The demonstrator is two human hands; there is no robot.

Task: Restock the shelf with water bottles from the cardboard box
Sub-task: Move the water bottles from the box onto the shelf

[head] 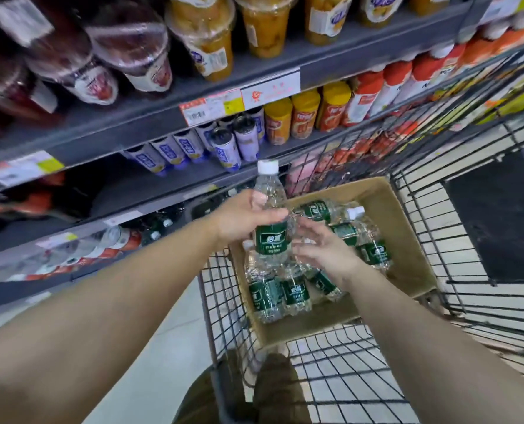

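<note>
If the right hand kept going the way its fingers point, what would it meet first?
Most likely the upright water bottle held in the left hand; the right hand points up-left at its green label, already close, though depth is unclear.

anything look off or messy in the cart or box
Nothing spilled or damaged. The water bottles in the cardboard box lie loose at mixed angles rather than upright. The left hand holds one bottle upright above them.
</note>
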